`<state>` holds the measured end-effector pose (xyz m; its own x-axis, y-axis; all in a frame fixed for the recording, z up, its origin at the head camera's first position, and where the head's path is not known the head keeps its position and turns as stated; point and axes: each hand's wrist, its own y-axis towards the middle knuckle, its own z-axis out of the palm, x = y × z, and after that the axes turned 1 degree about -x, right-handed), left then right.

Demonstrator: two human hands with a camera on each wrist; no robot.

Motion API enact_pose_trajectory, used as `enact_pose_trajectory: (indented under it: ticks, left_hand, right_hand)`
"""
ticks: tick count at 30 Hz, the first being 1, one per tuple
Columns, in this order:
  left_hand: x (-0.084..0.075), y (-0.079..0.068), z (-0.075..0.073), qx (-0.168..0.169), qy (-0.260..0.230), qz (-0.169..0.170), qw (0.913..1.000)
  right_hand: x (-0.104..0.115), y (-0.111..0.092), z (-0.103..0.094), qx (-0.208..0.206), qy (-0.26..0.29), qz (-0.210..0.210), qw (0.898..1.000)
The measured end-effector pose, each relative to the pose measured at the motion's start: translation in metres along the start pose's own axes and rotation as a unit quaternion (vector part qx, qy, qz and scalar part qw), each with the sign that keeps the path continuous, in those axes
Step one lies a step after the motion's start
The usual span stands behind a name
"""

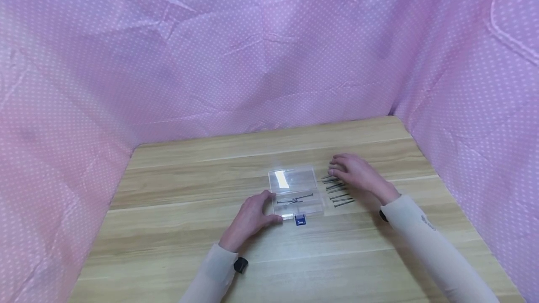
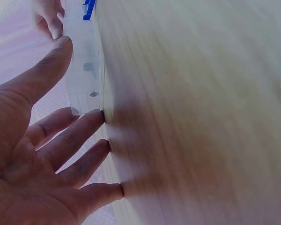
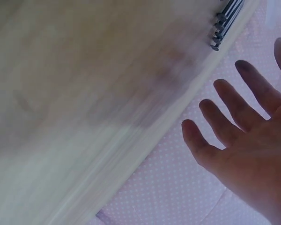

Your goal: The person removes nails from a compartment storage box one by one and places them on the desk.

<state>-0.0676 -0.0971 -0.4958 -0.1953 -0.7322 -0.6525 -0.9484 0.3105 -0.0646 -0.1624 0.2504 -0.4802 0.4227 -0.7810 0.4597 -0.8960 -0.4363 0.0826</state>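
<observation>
A clear plastic box (image 1: 314,208) stands with its lid (image 1: 301,179) folded back, a blue latch (image 1: 300,220) at its front. Several long, dark metal nails (image 1: 290,201) lie inside. My left hand (image 1: 251,216) touches the box's left end; in the left wrist view its thumb lies along the front wall and its spread fingertips meet the end wall and table. To the right of the box, more nails (image 1: 342,198) lie side by side. Over the far end of that row is my right hand (image 1: 355,172), fingers extended and apart from the nails (image 3: 218,32) in the right wrist view.
The box and nails rest on a wooden table (image 1: 185,242). Pink dotted cloth (image 1: 236,60) hangs behind the table and along both sides. A black band (image 1: 240,265) shows at the left wrist.
</observation>
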Motion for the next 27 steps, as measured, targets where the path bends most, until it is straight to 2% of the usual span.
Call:
enact_pose_trajectory:
  ticks: [14,27]
  left_hand:
    - [0.001,0.001,0.000,-0.002,0.000,0.001,1.0000]
    - [0.002,0.002,0.000,0.002,0.002,-0.003,1.0000]
  right_hand:
    - [0.015,-0.021,0.000,0.001,-0.012,0.022,1.000]
    - [0.037,-0.031,0.010,-0.024,0.000,-0.008,1.000]
